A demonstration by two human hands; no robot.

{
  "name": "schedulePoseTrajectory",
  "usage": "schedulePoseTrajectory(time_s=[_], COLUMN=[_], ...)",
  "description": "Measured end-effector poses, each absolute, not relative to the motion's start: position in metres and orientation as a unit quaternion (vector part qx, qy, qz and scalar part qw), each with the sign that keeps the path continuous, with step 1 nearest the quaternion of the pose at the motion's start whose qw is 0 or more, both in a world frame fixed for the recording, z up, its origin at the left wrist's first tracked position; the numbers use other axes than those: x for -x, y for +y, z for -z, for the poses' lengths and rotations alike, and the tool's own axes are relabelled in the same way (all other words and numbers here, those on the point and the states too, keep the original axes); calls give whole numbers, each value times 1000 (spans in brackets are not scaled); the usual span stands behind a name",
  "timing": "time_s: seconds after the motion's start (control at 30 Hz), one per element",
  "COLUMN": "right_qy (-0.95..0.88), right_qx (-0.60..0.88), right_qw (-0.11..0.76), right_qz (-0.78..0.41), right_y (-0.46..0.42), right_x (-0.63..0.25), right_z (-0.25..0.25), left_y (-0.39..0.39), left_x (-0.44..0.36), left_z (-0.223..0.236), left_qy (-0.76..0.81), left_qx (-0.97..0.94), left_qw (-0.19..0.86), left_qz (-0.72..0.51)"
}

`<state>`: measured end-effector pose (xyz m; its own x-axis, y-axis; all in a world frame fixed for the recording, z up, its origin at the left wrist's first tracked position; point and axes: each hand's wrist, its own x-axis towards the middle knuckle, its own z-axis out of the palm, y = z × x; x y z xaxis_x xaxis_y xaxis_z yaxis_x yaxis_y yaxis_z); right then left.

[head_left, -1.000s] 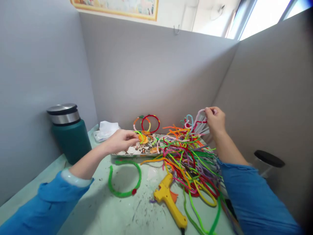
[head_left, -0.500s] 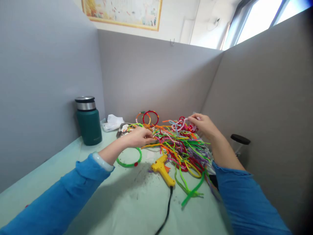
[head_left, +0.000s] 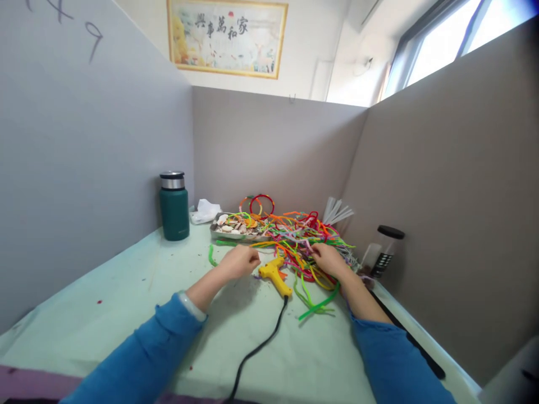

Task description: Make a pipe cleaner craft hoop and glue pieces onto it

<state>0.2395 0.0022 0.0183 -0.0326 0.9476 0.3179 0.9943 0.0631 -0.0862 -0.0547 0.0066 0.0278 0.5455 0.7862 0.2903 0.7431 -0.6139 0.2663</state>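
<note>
My left hand (head_left: 240,262) is closed just above the table, its fingertips pressed together left of the yellow glue gun (head_left: 275,276). Whatever is in that pinch, if anything, is too small to make out. Behind it a green fuzzy ring (head_left: 211,255) lies partly hidden. My right hand (head_left: 329,261) is over the front of a heap of colourful pipe cleaners (head_left: 324,247). Its fingers pinch a pale pink pipe cleaner (head_left: 306,244) that reaches left across the heap. The glue gun lies on its side between both hands.
A metal tray (head_left: 240,235) of shells stands behind, with two pipe-cleaner rings (head_left: 262,196) against the partition. A green bottle (head_left: 174,207) and tissues (head_left: 205,210) are at left. Clear sticks (head_left: 337,211) and a black-lidded jar (head_left: 385,251) stand right. A black cord (head_left: 256,349) runs forward.
My right hand came down and nearer from the back of the heap. My left hand drew back from the heap towards me. The view tilted up, showing more of the wall picture.
</note>
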Motion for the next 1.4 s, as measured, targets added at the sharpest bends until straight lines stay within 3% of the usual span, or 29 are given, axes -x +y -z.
schedulePoseTrajectory(time_s=[0.2, 0.4, 0.6, 0.83, 0.97, 1.1, 1.2, 1.27, 1.4], right_qy=[-722, -672, -729, -691, -696, -687, -591, -573, -574], right_qx=[661, 687, 671, 718, 704, 640, 680, 709, 779], right_qw=[184, 171, 77, 66, 145, 327, 427, 407, 248], right_qz=[91, 218, 110, 59, 9, -109, -81, -59, -52], right_y=[4, -12, -8, 1, 1, -5, -17, -25, -33], right_x=[-231, -214, -192, -192, -203, -235, -269, -289, -306], right_z=[-15, -22, -12, 2, -6, -27, -41, -46, -41], left_y=[7, 8, 4, 2, 3, 5, 7, 7, 3], left_x=[56, 59, 52, 46, 49, 52, 52, 52, 49], left_z=[-18, -16, -14, -9, -9, -10, -10, -11, -12], left_qy=[480, 494, 496, 487, 493, 496, 501, 499, 470], left_qx=[-861, -853, -849, -858, -856, -855, -851, -852, -868], left_qw=[38, 35, 49, 44, 36, 30, 30, 36, 42], left_qz=[-164, -164, -175, -156, -153, -150, -157, -154, -152])
